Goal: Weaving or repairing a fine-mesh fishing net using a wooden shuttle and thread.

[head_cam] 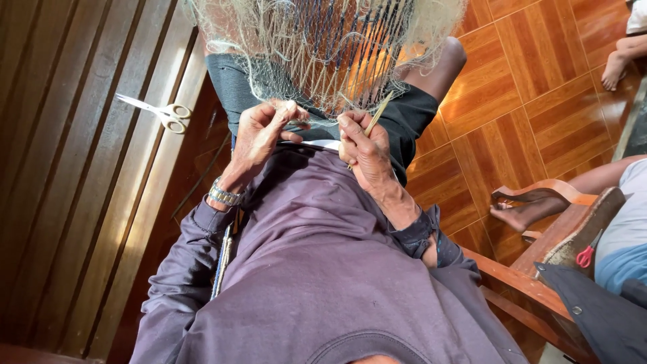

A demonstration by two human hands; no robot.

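Down in the head view, the left hand [259, 131] pinches the lower edge of a pale fishing net [317, 50] draped over the lap, its grip clenched. Just beside it, the right hand [364, 149] grasps a thin netting needle [377, 113]. Scissors [162, 113] lie on the wooden bench [81, 202], well apart.

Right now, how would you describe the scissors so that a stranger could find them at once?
Look at the slatted wooden bench to the left of the seated person. The scissors lie on a pale slat near its top, just left of the left hand pinching the net. They are the only metal tool there, with silver blades and cream handle loops.
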